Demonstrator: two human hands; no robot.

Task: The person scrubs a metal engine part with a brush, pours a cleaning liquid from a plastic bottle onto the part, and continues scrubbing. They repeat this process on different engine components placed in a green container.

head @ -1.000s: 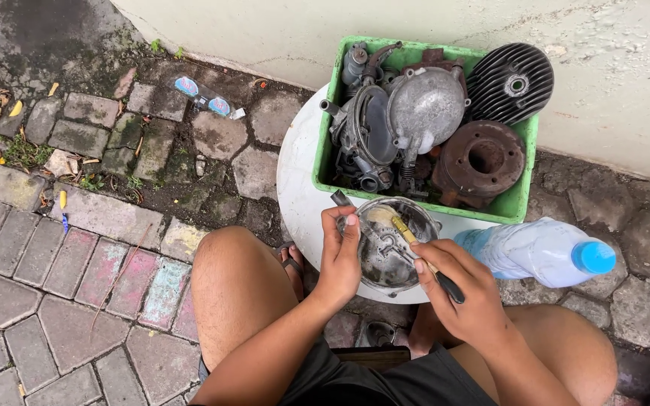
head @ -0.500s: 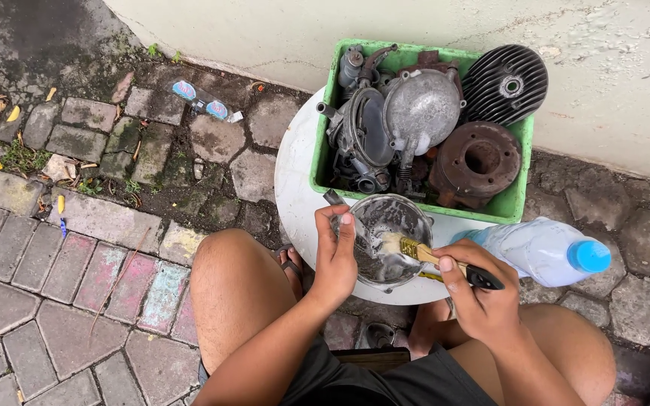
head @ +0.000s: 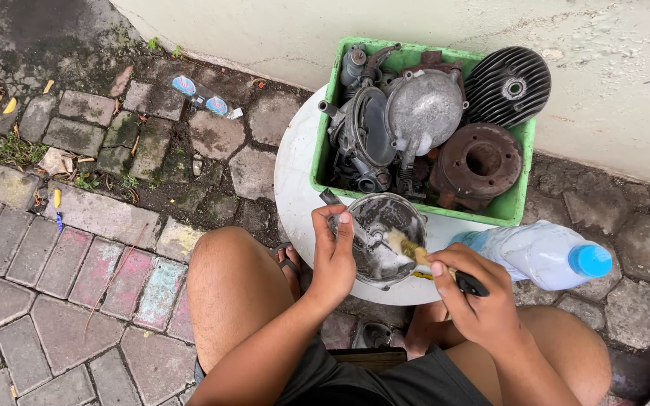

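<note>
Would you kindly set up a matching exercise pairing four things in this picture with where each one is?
Things:
1. paintbrush
2. finned cylinder head
3. plastic bottle
4. metal bowl

Places:
A. lying on its side by the right knee
B. gripped at its rim by the left hand
C. in the far right corner of the green crate
D. held by the right hand, bristles in the bowl

Pairs: 1-D, 2-C, 3-A, 4-B

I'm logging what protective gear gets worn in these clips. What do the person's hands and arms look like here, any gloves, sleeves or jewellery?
Both are bare: the left hand and right hand wear no gloves, and no rings, watch or bracelets show. Both forearms are uncovered, with no sleeves in view. Fingernails are short. The only clothing visible is dark shorts at the lap.
</note>
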